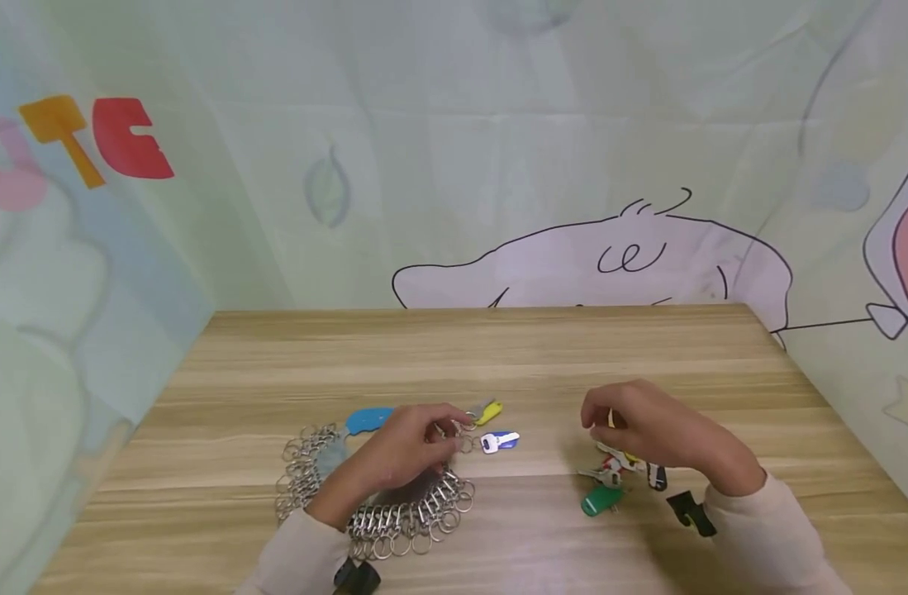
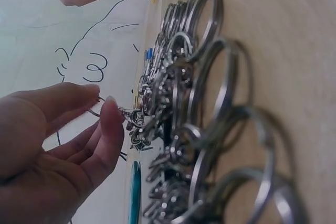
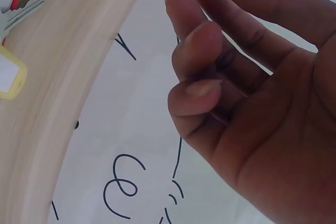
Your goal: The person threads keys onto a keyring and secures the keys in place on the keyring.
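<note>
My left hand [image 1: 409, 446] is over a ring-shaped spread of metal key rings with clasps [image 1: 394, 522]. In the left wrist view its thumb and finger pinch a small metal ring [image 2: 93, 112], which overlaps the clasps behind it. Just beyond these fingers lie a key with a yellow tag [image 1: 489, 412] and a key with a blue tag [image 1: 501, 442]. My right hand [image 1: 650, 428] hovers above a small pile of tagged keys, its fingers loosely bent and holding nothing. A green tag [image 1: 601, 500] and a black-edged tag [image 1: 658, 477] show from the pile, which the hand partly hides.
A flat blue piece [image 1: 368, 420] lies at the far side of the key rings. The wooden table [image 1: 528, 347] meets a printed cloth backdrop [image 1: 454, 165] at its back edge. Black straps [image 1: 691, 512] are at both sleeves.
</note>
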{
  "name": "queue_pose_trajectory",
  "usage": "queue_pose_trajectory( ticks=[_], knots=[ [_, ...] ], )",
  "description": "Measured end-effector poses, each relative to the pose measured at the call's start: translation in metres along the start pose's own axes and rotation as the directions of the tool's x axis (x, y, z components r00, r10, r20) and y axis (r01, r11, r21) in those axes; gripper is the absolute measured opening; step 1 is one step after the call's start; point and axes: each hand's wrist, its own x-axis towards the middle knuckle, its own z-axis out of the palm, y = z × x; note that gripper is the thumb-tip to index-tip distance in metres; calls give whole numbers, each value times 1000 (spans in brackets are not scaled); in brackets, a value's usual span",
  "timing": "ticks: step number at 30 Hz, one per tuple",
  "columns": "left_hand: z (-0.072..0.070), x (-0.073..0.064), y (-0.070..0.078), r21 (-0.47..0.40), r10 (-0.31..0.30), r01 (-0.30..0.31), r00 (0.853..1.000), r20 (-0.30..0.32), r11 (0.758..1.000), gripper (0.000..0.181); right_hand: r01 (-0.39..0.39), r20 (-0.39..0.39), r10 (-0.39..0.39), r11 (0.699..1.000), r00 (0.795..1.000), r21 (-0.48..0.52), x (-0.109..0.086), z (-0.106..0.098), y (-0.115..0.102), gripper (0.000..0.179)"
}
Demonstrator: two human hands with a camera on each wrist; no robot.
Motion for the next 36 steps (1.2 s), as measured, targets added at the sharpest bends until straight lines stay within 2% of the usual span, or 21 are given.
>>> queue_pose_trajectory(
  ticks=[6,14,22,27,33,36],
  knots=[
    [1,1,-2,8,29,-29,1000,-8,1000,15,13,1,-13,1000,1000,13,1,1,-1,16],
    [3,2,-5,55,65,-64,997,-30,996,27,24,-7,-24,1000,1000,7,1,1,-2,13],
    [4,1,-4,51,55,-54,998,-18,997,26,28,0,-28,1000,1000,15,1,2,-3,12],
    [2,0,-2,4,33,-33,999,2,999,24,26,-1,-26,1000,1000,16,2,2,-3,11],
    [2,1,-2,11,28,-28,1000,-14,1000,17,15,10,-15,999,1000,38,2,2,-3,19],
    [2,2,-3,12,26,-26,1000,-13,1000,20,19,8,-20,999,1000,42,2,3,-3,22]
  ],
)
